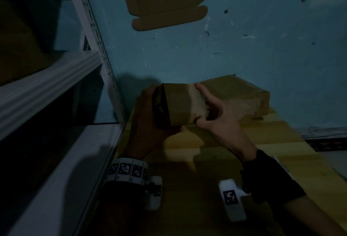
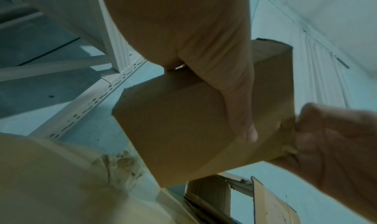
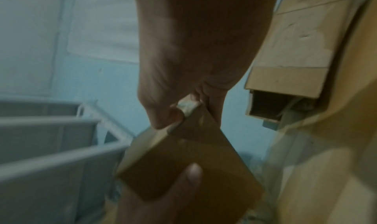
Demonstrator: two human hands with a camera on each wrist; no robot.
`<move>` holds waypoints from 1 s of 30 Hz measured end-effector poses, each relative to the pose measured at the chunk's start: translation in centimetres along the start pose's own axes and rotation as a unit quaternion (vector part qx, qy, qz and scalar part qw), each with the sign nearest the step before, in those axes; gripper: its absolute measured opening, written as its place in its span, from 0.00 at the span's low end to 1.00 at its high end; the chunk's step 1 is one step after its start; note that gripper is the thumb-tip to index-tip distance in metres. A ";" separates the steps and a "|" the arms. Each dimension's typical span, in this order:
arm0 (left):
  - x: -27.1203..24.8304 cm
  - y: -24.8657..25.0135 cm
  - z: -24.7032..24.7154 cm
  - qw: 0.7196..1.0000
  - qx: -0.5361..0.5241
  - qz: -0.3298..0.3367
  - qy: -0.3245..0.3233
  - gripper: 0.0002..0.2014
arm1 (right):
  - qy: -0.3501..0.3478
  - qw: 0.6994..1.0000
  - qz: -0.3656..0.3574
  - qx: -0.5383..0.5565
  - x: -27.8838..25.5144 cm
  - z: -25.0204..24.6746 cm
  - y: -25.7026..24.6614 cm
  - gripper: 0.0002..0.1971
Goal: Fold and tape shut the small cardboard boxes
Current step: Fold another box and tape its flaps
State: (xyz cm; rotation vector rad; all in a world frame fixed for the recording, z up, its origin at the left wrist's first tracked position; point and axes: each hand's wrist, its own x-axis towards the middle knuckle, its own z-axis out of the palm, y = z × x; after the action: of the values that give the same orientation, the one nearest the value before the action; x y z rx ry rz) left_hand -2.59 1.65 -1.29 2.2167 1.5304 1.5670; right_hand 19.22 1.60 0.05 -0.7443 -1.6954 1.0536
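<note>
You're mid-seal, I think: small cardboard box [image 1: 180, 104] is held up off the wooden table [image 1: 216, 147], between both hands, in front of the taped box [image 1: 238, 95] by the wall. Left hand [image 1: 148, 121] wraps the box's left end, thumb lying across a side face. Right hand [image 1: 216, 115] pinches the right end between index finger and thumb, over a paler strip, probably tape. Next: press that strip flat across the edge; keep the left clamp firm so the flaps don't spring.
</note>
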 end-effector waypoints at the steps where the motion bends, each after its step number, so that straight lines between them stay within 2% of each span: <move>1: 0.0 0.0 0.0 1.000 0.002 -0.001 -0.007 0.56 | 0.004 1.000 0.003 0.010 0.0 -0.1 0.1 0.46; 6: 0.1 -0.1 0.0 1.000 0.005 -0.015 -0.011 0.59 | -0.022 0.999 0.008 0.027 0.1 -0.7 0.0 0.42; 11: 0.0 -0.3 0.3 0.999 -0.004 -0.036 -0.016 0.61 | -0.029 0.999 0.018 -0.011 0.5 -0.4 0.6 0.50; 20: -0.3 -0.4 0.3 0.998 -0.035 -0.051 -0.022 0.62 | -0.054 0.997 0.041 0.048 0.3 -1.1 -0.2 0.46; 30: -0.3 -0.3 0.3 0.997 -0.043 -0.062 -0.031 0.63 | -0.038 0.999 0.030 -0.017 0.1 -1.3 0.0 0.43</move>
State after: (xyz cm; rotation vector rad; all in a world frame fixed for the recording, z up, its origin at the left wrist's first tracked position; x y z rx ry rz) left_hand -2.56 1.72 -1.78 2.0617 1.5229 1.4851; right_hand 20.42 2.11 0.26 -0.7901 -1.7702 1.1089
